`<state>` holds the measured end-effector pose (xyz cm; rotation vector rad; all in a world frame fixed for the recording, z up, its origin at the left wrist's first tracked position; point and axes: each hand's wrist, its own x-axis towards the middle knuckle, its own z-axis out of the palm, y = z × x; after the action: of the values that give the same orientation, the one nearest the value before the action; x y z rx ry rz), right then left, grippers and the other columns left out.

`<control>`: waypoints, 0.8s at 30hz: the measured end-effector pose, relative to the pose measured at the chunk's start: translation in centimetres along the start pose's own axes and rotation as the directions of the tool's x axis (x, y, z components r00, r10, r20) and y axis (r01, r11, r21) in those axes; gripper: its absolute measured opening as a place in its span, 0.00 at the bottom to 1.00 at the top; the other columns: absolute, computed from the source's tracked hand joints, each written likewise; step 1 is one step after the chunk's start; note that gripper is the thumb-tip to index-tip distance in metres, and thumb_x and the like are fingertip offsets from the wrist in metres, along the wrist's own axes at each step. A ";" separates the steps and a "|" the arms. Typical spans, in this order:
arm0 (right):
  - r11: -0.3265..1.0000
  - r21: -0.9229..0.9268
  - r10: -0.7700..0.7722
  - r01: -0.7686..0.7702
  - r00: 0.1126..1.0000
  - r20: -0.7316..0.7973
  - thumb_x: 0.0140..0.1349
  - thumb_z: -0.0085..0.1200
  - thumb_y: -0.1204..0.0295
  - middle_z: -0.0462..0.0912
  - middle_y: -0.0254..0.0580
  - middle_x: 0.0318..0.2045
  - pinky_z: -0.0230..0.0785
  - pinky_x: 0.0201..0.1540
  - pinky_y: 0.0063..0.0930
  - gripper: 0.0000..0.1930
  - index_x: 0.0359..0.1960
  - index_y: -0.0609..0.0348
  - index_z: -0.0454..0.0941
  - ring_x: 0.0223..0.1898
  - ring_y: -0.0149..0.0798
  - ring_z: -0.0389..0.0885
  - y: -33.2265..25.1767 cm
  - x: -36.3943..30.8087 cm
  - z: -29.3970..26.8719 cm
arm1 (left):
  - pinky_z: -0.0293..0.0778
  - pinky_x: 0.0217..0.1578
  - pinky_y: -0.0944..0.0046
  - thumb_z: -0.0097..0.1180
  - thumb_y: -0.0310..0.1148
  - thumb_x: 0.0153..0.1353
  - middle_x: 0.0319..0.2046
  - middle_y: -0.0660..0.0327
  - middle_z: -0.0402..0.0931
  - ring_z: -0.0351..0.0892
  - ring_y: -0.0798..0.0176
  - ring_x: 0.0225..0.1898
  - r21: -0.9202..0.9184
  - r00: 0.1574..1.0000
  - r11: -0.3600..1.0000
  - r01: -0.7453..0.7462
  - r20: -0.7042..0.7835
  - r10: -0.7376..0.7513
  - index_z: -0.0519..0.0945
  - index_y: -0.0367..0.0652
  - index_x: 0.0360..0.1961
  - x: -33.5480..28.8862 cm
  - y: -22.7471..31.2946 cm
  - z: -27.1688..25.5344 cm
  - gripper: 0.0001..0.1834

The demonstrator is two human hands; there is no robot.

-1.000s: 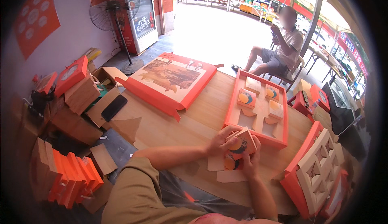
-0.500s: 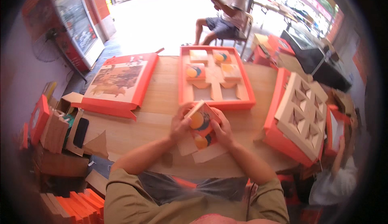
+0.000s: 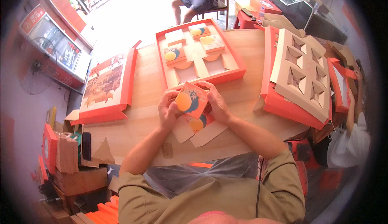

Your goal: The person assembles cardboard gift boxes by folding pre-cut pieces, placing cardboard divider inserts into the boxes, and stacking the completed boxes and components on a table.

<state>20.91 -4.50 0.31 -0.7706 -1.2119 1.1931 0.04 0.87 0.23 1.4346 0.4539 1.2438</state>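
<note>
Over the near middle of the table, I hold a small square carton (image 3: 194, 98) printed orange-red with a yellow circle and a dark blue shape. My left hand (image 3: 169, 109) is closed on its left side, thumb on the front. On the opposite side, my right hand (image 3: 218, 107) grips the edge. Under it lies another printed carton (image 3: 198, 124), partly hidden, with plain cardboard flaps spread toward me. Just beyond my hands is a red-rimmed gift box (image 3: 238, 74) with a cream insert. Several small cartons (image 3: 174, 53) sit in its far wells; two square wells show at its near end.
A printed red lid (image 3: 106, 82) lies on the left of the table. At right, a cardboard insert (image 3: 303, 62) with square wells rests tilted on a red box (image 3: 293, 113). Cardboard boxes (image 3: 79, 179) crowd the left. A seated person (image 3: 198, 2) is beyond the table; another person's arm (image 3: 351, 111) shows far right.
My view has shifted, so the table items sit differently in the picture. The small carton in my hands has turned, and its printed face shows more squarely. Both hands still grip it.
</note>
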 end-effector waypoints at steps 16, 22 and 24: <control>0.991 0.133 -0.011 0.006 0.999 0.041 0.67 0.44 0.30 0.73 0.41 0.53 0.78 0.45 0.26 0.49 0.76 0.57 0.51 0.45 0.31 0.79 -0.1 0.1 0.0 | 0.74 0.56 0.41 0.78 0.36 0.49 0.50 0.53 0.68 0.73 0.43 0.54 0.724 0.663 0.225 -0.652 0.401 0.632 0.78 0.48 0.54 0.5 3.2 -2.3 0.31; 0.999 0.025 0.028 -0.032 0.988 0.154 0.67 0.59 0.43 0.75 0.43 0.54 0.78 0.47 0.27 0.45 0.76 0.53 0.52 0.44 0.32 0.81 -0.8 -0.4 -0.1 | 0.71 0.60 0.42 0.73 0.30 0.56 0.54 0.56 0.64 0.67 0.45 0.59 0.796 0.614 0.018 -0.606 0.453 0.646 0.82 0.59 0.52 0.3 1.9 -3.5 0.22; 0.995 -0.096 -0.021 0.040 0.981 0.194 0.67 0.62 0.47 0.75 0.42 0.55 0.77 0.48 0.27 0.46 0.77 0.52 0.49 0.46 0.33 0.80 -1.2 -0.3 -0.1 | 0.71 0.60 0.44 0.73 0.30 0.56 0.54 0.56 0.64 0.68 0.46 0.59 0.796 0.659 0.084 -0.599 0.430 0.617 0.82 0.59 0.51 0.1 1.4 -3.3 0.22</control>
<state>21.31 -5.08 1.28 -0.7193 -1.4478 1.2103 -3.25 2.12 0.88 2.8329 0.6125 1.7948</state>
